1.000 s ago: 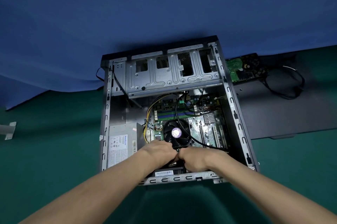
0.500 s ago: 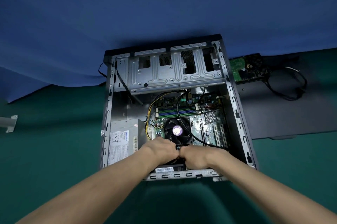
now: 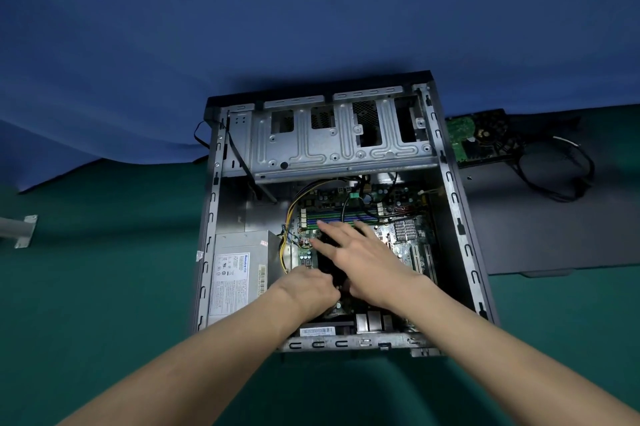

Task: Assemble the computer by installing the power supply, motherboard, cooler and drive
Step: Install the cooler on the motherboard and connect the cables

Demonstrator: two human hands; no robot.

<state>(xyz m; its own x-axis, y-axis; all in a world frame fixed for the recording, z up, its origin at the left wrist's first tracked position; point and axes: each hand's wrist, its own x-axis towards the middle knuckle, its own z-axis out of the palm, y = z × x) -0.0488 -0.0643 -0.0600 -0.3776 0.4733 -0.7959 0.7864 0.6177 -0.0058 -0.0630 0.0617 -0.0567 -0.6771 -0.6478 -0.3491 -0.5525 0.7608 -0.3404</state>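
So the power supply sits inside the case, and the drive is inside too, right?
Not the drive: the head view shows it outside the case, on the dark panel to its right. The power supply is inside.

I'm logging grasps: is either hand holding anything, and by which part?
Right hand holds nothing: its straight fingers lie over the cooler. Left hand curls at the cooler's near edge; its grip cannot be told.

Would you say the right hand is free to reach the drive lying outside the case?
Probably yes: the right hand is open over the cooler, and the drive lies uncovered on the panel beside the case.
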